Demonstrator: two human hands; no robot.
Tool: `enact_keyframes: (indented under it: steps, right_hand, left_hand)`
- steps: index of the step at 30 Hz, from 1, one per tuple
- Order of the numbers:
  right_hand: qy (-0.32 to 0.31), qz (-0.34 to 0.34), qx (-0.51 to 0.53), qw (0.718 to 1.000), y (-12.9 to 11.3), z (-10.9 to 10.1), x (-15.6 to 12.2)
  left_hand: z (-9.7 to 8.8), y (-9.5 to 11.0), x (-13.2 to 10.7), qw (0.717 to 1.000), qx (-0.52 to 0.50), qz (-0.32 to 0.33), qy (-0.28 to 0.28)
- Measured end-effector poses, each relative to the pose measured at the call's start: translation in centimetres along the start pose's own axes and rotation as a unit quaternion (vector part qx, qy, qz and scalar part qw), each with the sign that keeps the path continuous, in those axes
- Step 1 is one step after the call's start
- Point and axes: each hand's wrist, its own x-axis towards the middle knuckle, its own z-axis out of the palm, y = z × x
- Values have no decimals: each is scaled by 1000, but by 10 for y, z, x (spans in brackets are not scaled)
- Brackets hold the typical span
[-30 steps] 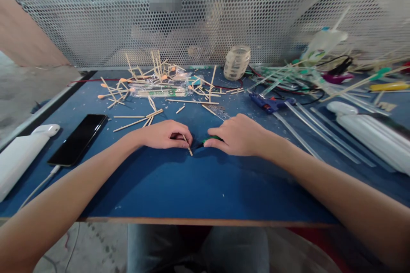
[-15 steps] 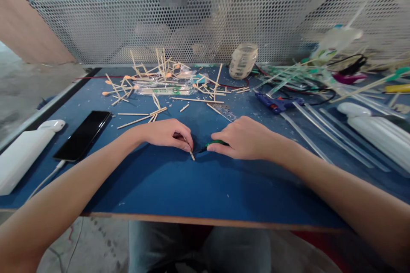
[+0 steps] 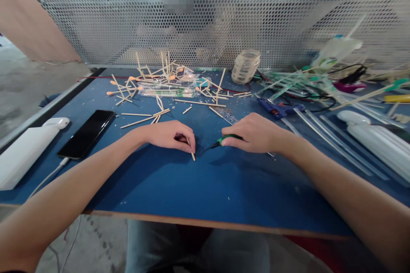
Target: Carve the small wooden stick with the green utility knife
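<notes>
Between the fingertips of my left hand is a thin wooden stick, its lower end poking out over the blue tabletop. My right hand is closed around the green handles of small pliers or cutters; the palm hides part of the handles. The tool's dark jaws point left toward the stick, with a gap between them. Just behind my left hand lie several loose wooden sticks. Farther back, small frames of joined sticks stand around a clear plastic packet.
At left are a black phone on a cable and a white case-like object. A blue glue gun, clear glue sticks and a white lamp-like object lie at right. A jar stands before the perforated metal screen.
My right hand has drawn the tool back to the right, so its jaws are now apart from the stick. My left hand stays nearly in place, still pinching the stick.
</notes>
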Motion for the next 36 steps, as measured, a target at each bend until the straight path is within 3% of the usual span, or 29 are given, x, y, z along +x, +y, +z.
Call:
enact_keyframes:
  steps: [7, 13, 36]
  right_hand:
    - [13, 0, -4, 1000, 2, 14, 9]
    - [31, 1, -21, 999, -7, 16, 10]
    - [70, -34, -12, 997, 2, 25, 8]
  left_hand:
    - [6, 0, -4, 1000, 12, 1, 19]
    - [8, 4, -6, 999, 32, -1, 20]
    - [9, 6, -6, 999, 38, -14, 22]
